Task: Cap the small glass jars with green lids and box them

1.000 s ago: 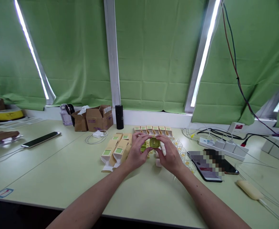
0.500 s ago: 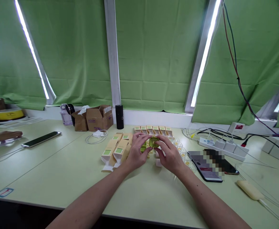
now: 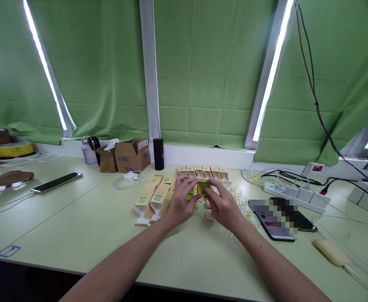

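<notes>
Head view: our left hand (image 3: 180,202) and right hand (image 3: 224,206) are drawn together, fingertips of both pinched on a small olive-green round plastic piece (image 3: 204,187). It's held just above the pale green table (image 3: 76,222), over the middle of the clutter. How firm the pinch is we can't tell, as the fingers hide most of it.

Risks, as we judge them:
- The piece looks small and smooth and is held by tips only. A slip w/ either hand could drop it among the flat tan cardboard cartons with green labels (image 3: 152,200) just left, or send it rolling off.
- A second green piece (image 3: 189,195) sits right under the left fingers, easy to knock.
- The row of small clear plastic cups with yellow contents (image 3: 239,198) is just beside the right wrist. A careless sweep could tip several, poss. onto the black smartphone (image 3: 270,218) nearby.
- The upright row of small tan boxes (image 3: 202,171) stands just behind, so pushing fwd could topple them.
- Another person's hand (image 3: 10,178) rests far left, well apart, so no clash seems likely.
</notes>
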Demonstrator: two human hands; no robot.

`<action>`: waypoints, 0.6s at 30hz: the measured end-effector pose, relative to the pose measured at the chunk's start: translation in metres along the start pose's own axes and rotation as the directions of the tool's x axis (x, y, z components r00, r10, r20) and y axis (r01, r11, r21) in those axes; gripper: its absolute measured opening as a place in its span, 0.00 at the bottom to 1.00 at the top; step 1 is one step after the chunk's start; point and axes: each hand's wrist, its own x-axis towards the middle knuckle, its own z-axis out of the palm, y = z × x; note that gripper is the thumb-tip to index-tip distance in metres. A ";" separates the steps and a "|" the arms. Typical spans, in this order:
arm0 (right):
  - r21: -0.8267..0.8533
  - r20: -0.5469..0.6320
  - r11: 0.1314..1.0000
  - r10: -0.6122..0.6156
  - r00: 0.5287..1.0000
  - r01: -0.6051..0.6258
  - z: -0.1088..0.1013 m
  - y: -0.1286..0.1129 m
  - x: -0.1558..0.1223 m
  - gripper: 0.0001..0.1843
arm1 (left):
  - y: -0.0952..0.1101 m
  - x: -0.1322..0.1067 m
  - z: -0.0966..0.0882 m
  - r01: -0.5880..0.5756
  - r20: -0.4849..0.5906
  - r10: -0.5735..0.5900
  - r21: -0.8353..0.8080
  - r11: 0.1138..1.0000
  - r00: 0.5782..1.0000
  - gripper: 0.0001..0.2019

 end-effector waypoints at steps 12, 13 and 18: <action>0.025 -0.040 1.000 0.017 0.999 -0.016 0.001 0.000 -0.002 0.16 | -0.001 0.001 0.000 -0.022 -0.004 0.022 0.010 1.000 1.000 0.20; 0.024 -0.038 1.000 0.018 0.999 -0.017 0.001 0.000 -0.002 0.16 | -0.001 0.001 0.000 -0.025 -0.008 0.025 0.009 1.000 1.000 0.20; 0.021 -0.033 1.000 0.007 0.999 -0.006 0.000 -0.001 -0.001 0.16 | 0.000 0.001 0.000 -0.029 -0.013 0.029 -0.003 1.000 0.999 0.19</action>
